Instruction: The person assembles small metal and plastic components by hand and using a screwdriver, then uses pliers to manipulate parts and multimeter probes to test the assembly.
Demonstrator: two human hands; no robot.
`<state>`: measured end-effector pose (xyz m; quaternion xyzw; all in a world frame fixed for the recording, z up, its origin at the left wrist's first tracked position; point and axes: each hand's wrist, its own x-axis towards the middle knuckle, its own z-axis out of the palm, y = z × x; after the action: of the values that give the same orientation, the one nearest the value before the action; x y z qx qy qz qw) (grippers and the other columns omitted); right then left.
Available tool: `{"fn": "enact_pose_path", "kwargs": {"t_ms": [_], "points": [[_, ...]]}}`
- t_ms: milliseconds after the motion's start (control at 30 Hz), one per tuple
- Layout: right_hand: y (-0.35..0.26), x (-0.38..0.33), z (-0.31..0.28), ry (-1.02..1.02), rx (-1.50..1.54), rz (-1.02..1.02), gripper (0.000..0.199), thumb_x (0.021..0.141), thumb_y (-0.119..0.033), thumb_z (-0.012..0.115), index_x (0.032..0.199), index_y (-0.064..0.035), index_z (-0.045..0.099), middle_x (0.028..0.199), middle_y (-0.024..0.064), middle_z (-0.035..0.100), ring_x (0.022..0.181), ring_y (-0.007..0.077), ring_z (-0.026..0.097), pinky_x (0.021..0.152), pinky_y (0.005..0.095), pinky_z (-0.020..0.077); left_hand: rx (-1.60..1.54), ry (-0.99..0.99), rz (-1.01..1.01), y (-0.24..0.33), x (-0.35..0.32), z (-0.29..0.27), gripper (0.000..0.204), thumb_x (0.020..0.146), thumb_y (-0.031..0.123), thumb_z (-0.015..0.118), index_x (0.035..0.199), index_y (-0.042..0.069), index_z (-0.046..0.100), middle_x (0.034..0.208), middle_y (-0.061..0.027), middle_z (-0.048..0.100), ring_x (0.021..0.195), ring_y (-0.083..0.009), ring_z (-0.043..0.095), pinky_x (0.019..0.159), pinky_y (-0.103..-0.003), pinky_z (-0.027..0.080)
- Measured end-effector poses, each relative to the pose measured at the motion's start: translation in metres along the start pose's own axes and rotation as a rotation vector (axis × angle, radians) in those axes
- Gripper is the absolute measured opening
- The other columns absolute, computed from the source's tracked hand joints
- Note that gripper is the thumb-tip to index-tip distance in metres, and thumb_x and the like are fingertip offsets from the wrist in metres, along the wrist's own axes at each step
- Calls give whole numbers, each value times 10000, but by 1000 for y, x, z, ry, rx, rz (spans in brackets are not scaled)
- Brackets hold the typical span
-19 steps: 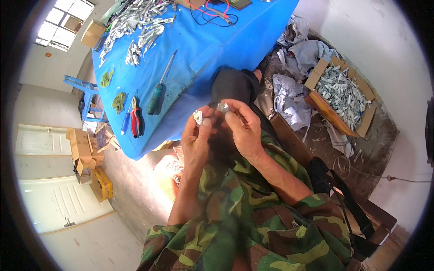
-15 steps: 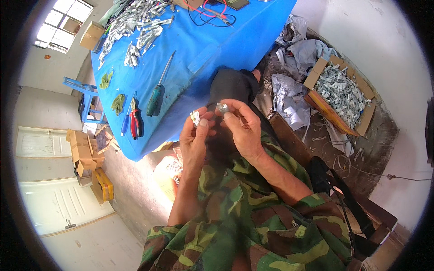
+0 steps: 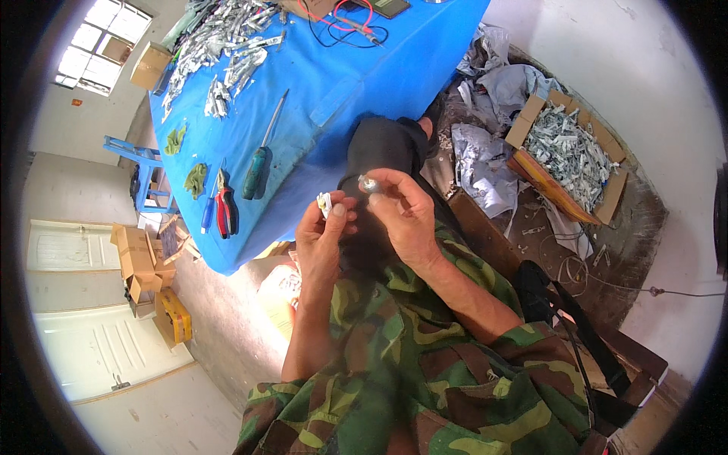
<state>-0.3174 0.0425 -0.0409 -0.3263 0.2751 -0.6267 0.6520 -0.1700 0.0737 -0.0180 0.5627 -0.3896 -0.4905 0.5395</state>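
Note:
Above my lap, my left hand pinches a small white piece with a yellowish spot between thumb and fingers. Beside it my right hand grips a small silvery rounded piece in its fingertips. The two pieces are apart, with a narrow gap between the hands. What exactly each piece is cannot be made out, since the fingers cover part of both.
On the blue-covered table lie a teal-handled screwdriver, red-handled pliers, a blue-handled tool, green cloth scraps and a pile of silvery strips. A cardboard box of similar strips stands right.
My hands have moved slightly apart. The silvery piece has turned a little in my right fingertips, and the view has shifted slightly.

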Motion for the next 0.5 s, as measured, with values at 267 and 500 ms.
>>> {"fn": "enact_pose_path", "kwargs": {"t_ms": [267, 500], "points": [[-2, 1, -2, 9, -5, 7, 285, 959, 54, 591, 1242, 31, 622, 1150, 56, 669, 1047, 104, 627, 905, 266, 526, -44, 52, -81, -1, 3, -10, 269, 1007, 199, 685, 1220, 41, 647, 1040, -75, 718, 799, -97, 632, 708, -257, 532], [-3, 1, -6, 29, 44, 36, 283, 989, 24, 569, 1264, -1, 627, 1154, 49, 672, 1068, 109, 647, 851, 274, 566, -166, 114, -178, 2, 6, -29, 265, 1002, 204, 690, 1206, 43, 636, 997, -59, 700, 754, -79, 600, 670, -235, 506]]}}
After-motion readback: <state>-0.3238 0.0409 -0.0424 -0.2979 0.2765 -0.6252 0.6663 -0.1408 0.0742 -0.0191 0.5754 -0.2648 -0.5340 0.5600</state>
